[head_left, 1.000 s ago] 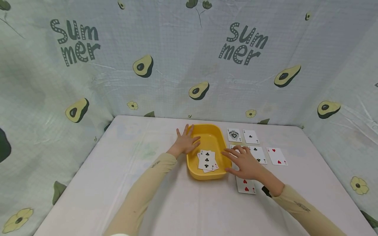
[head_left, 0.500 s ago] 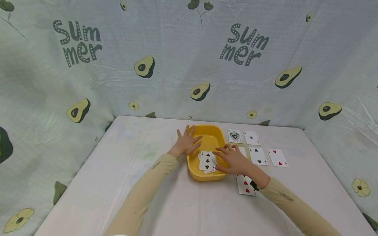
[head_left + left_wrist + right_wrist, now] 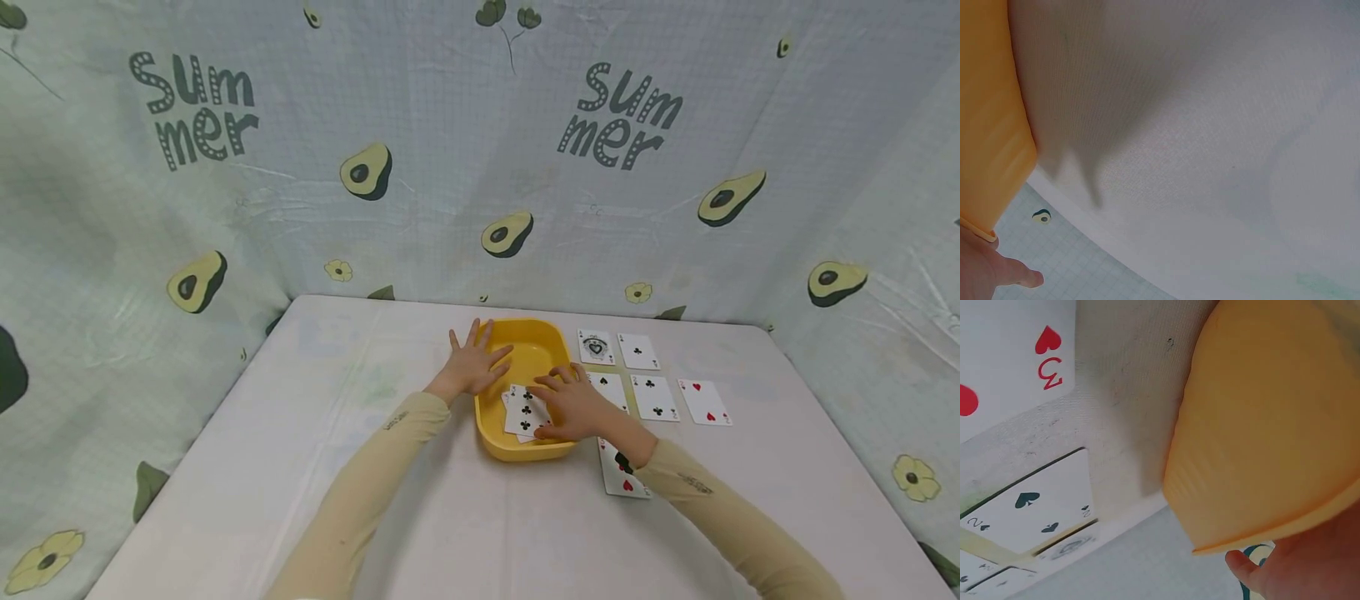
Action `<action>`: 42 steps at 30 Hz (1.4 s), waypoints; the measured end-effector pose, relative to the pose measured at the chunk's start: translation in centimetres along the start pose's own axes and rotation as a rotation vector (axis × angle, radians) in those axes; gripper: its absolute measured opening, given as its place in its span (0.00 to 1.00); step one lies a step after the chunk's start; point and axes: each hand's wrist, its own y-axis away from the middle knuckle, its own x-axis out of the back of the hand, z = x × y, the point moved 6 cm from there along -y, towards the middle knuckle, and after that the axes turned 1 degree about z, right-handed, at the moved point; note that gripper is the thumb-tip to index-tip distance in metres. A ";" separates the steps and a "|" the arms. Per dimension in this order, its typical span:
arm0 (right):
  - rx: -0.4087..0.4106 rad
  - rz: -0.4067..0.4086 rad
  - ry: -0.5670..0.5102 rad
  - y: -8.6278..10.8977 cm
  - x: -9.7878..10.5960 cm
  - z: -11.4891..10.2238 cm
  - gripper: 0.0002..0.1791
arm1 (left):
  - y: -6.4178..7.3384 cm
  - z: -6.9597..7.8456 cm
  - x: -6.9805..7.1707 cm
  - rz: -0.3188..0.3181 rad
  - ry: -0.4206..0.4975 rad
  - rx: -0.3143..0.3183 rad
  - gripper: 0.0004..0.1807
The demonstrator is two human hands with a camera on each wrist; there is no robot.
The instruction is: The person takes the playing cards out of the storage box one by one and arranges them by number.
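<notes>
1. While partly hidden by the right hand (image 3: 581, 408), lying face up inside a yellow tray (image 3: 528, 358): a three of clubs (image 3: 522, 412), atop another card (image 3: 527, 438).
2. Right grip: reaching over the tray's right rim, thumb and fingers apart by the card's edges; nothing plainly pinched, contact impossible to tell. Judged risk: both cards dragged together, because overlapping.
3. Perhaps also slipping or bending of the top card, from lying flat with little edge to catch.
4. Left hand (image 3: 468, 368): spread over the left rim, clasping nothing. Possible skid or tilt of the tray, from so loose a brace.
5. On the tabletop (image 3: 450, 517), beyond the tray's right side: three of hearts (image 3: 615, 479) and two of spades (image 3: 607, 387), perhaps nudged by a shifting tray or low right sleeve (image 3: 720, 517).
</notes>
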 end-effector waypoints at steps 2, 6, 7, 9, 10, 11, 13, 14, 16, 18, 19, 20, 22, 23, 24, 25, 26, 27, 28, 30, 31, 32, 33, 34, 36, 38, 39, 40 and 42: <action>0.009 -0.011 0.007 -0.2 -0.1 -0.2 0.37 | 0.1 0.0 0.0 0.001 -0.004 -0.002 0.25; 0.014 -0.027 0.005 -0.5 -0.4 -0.4 0.40 | 0.2 0.0 0.1 0.008 -0.003 -0.004 0.25; 0.015 -0.031 0.005 -0.6 -0.5 -0.5 0.40 | 0.2 0.0 0.1 0.008 -0.003 -0.004 0.25; 0.011 -0.038 0.013 -0.7 -0.8 -0.4 0.41 | 0.2 0.0 0.1 0.015 0.000 -0.006 0.25; 0.010 -0.043 0.022 -0.8 -0.9 -0.4 0.42 | 0.2 0.1 0.2 0.019 0.000 -0.007 0.25; 0.008 -0.047 0.032 -0.9 -1.0 -0.4 0.42 | 0.3 0.1 0.2 0.019 -0.003 -0.008 0.25; 0.006 -0.046 0.040 -1.0 -1.1 -0.5 0.43 | 0.3 0.1 0.2 0.017 -0.007 -0.009 0.25; 0.004 -0.047 0.043 -1.0 -1.2 -0.5 0.44 | 0.3 0.1 0.2 0.018 -0.009 -0.009 0.25; 0.002 -0.045 0.048 -1.1 -1.2 -0.6 0.44 | 0.3 0.1 0.2 0.018 -0.011 -0.008 0.25; -0.001 -0.045 0.053 -1.1 -1.2 -0.7 0.46 | 0.2 0.1 0.2 0.015 -0.010 -0.007 0.25; -0.003 -0.047 0.055 -1.1 -1.2 -0.7 0.46 | 0.2 0.1 0.1 0.014 -0.010 -0.006 0.25; -0.006 -0.048 0.055 -1.2 -1.2 -0.7 0.46 | 0.2 0.0 0.1 0.012 -0.009 -0.005 0.25; -0.010 -0.053 0.060 -1.2 -1.2 -0.8 0.47 | 0.2 0.0 0.1 0.011 -0.008 -0.004 0.25; -0.012 -0.055 0.063 -1.3 -1.3 -0.8 0.48 | 0.2 0.0 0.1 0.009 -0.008 -0.004 0.25; -0.017 -0.061 0.065 -1.3 -1.3 -0.7 0.48 | 0.2 0.0 0.0 0.007 -0.009 -0.005 0.25; -0.021 -0.064 0.069 -1.4 -1.4 -0.7 0.49 | 0.2 0.0 0.1 0.007 -0.009 -0.005 0.25; -0.025 -0.069 0.073 -1.4 -1.4 -0.7 0.49 | 0.2 0.0 0.1 0.007 -0.011 -0.005 0.25; -0.028 -0.070 0.078 -1.5 -1.4 -0.7 0.49 | 0.1 0.0 0.1 0.010 -0.011 -0.006 0.25; -0.032 -0.074 0.086 -1.6 -1.5 -0.6 0.50 | 0.1 0.0 0.1 0.007 -0.011 -0.004 0.25; -0.038 -0.074 0.100 -1.7 -1.6 -0.5 0.51 | 0.1 0.0 0.1 0.005 -0.013 -0.002 0.25; -0.039 -0.073 0.105 -1.7 -1.6 -0.5 0.52 | 0.1 0.0 0.1 0.005 -0.012 0.000 0.25; -0.040 -0.071 0.110 -1.8 -1.6 -0.5 0.52 | 0.1 0.0 0.1 0.006 -0.011 0.000 0.25; -0.040 -0.069 0.115 -1.8 -1.6 -0.5 0.52 | 0.1 -0.1 0.1 0.007 -0.010 0.001 0.25; -0.043 -0.072 0.123 -1.9 -1.6 -0.5 0.53 | 0.1 -0.1 0.1 0.005 -0.010 0.001 0.25; -0.044 -0.073 0.122 -1.9 -1.6 -0.5 0.52 | 0.1 -0.1 0.0 0.009 -0.008 -0.002 0.25; -0.044 -0.074 0.110 -1.9 -1.5 -0.5 0.50 | 0.1 0.0 0.0 0.015 -0.006 -0.005 0.25; -0.044 -0.076 0.108 -1.9 -1.5 -0.5 0.49 | 0.0 0.0 0.0 0.016 -0.005 -0.006 0.25; -0.045 -0.076 0.102 -1.9 -1.5 -0.6 0.48 | 0.0 0.0 -0.1 0.019 -0.004 -0.007 0.25; -0.046 -0.074 0.096 -1.9 -1.5 -0.6 0.46 | 0.0 0.0 -0.1 0.022 -0.001 -0.007 0.25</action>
